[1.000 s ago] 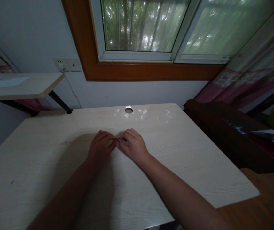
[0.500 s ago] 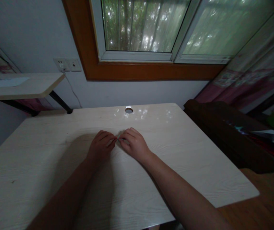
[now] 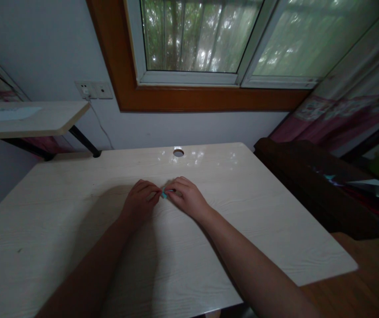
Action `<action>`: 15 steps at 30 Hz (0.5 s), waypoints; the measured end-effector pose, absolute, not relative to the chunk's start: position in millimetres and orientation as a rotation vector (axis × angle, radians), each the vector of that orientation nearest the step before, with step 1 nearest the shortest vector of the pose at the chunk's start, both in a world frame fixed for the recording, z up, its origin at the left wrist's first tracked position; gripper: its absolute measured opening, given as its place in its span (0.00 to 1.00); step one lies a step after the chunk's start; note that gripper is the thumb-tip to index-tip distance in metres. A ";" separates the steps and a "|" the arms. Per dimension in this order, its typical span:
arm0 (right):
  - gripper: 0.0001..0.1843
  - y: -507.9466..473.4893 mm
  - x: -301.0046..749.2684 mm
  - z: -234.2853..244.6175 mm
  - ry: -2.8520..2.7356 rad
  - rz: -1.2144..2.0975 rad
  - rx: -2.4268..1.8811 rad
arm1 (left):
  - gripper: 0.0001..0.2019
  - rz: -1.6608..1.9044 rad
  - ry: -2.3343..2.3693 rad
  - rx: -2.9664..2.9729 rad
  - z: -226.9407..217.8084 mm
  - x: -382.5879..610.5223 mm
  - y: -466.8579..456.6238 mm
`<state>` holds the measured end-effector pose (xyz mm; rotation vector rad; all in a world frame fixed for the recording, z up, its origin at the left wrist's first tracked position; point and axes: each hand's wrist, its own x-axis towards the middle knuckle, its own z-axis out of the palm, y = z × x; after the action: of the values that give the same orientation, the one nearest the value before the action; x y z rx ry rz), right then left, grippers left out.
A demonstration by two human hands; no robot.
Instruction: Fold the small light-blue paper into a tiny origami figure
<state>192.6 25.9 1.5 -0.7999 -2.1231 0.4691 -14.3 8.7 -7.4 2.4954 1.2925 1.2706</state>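
Observation:
Over the pale wood-grain desk [image 3: 258,221], my two hands meet fingertip to fingertip. Between them shows a small light-blue piece [image 3: 164,194], too small for me to name its kind. My left hand [image 3: 141,198] pinches at its left side with thumb and fingers together. From the right, my right hand [image 3: 185,194] closes its thumb and fingers on the same piece, and a thin dark bit shows between those fingers. Most of the piece is hidden by the fingertips.
A round cable hole [image 3: 178,153] lies near the desk's back edge. At the left a raised shelf [image 3: 53,126] stands on black legs. Behind are a window [image 3: 202,39] and a wall socket [image 3: 93,89] with a white cord. Dark furniture [image 3: 292,176] holding assorted things is at the right.
The light-blue piece now shows between the fingertips, where it was almost wholly covered before. My right fingers have shifted slightly; my left hand stays nearly in place.

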 end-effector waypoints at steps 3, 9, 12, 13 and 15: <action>0.04 27.2 193.9 1.3 -2.085 0.514 -0.839 | 0.03 1.256 1.318 2.502 -5.6 -14.4 8.7; 0.04 26.1 195.5 3.9 -2.085 0.544 -0.851 | 0.03 1.231 1.322 2.490 -5.2 -13.3 8.4; 0.04 25.0 195.2 5.6 -2.070 0.586 -0.823 | 0.03 1.263 1.301 2.454 -5.7 -13.1 8.1; 0.04 24.8 195.2 5.8 -2.061 0.603 -0.816 | 0.03 1.270 1.297 2.440 -5.5 -13.0 7.9; 0.04 24.7 195.3 5.7 -2.046 0.634 -0.800 | 0.03 1.274 1.288 2.425 -4.4 -12.8 7.3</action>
<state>195.3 24.7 5.7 -0.7998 -2.0464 0.6338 -12.8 7.3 -4.4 2.4254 1.2885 1.2741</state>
